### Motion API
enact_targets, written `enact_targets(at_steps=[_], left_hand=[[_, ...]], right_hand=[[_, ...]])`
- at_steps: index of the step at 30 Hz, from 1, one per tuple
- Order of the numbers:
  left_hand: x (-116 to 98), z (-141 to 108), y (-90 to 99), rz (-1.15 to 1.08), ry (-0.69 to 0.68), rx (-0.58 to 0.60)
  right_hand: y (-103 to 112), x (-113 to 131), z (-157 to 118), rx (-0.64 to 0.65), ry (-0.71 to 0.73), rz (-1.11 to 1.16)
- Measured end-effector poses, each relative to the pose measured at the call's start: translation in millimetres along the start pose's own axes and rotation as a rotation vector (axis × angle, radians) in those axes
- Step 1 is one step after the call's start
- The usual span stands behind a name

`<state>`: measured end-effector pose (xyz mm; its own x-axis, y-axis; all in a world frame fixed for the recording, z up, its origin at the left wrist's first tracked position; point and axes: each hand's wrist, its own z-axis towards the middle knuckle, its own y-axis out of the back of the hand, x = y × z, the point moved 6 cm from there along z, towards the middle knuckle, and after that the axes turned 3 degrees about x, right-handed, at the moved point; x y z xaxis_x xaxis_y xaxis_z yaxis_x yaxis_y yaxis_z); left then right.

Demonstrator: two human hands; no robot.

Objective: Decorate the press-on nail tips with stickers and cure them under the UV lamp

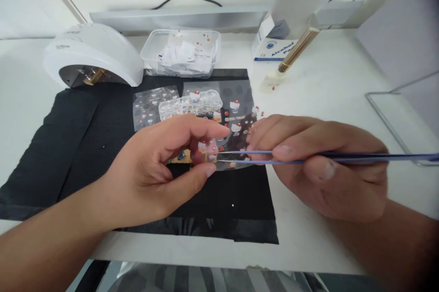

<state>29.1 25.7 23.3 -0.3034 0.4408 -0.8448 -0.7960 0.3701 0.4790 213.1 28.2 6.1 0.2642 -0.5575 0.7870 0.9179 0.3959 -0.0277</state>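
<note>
My left hand [161,164] curls over the black mat, thumb and forefinger bent around a small clear piece with pink cartoon prints [207,148]. How the hidden fingers support it I cannot make out. Just under the palm shows a gold-brown block with a dark teal part [181,156], partly covered. My right hand [329,164] pinches blue tweezers [264,157] lying level, their silver tips slightly apart beside the pink piece. Whether the tips hold anything is too small to tell. Behind the hands are clear sticker sheets [236,116] with white cartoon cats and a clear compartment box [192,102].
A white dome-shaped lamp [96,50] stands at the back left. Beyond the black mat [222,196] sit a clear tub [181,70] of white sachets and an alcohol pad box [270,45]. A bundle of thin sticks [299,49] leans at the right, near a wire frame [387,120].
</note>
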Motion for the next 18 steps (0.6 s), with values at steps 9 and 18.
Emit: enact_targets(at_steps=[9, 18], left_hand=[[3, -1, 5.7, -0.038, 0.044, -0.122], [-2, -3, 11.3, -0.027, -0.001, -0.258]], right_hand=[[-1, 3, -1, 0.027, 0.016, 0.003], [-1, 8, 0, -0.028, 0.094, -0.125]])
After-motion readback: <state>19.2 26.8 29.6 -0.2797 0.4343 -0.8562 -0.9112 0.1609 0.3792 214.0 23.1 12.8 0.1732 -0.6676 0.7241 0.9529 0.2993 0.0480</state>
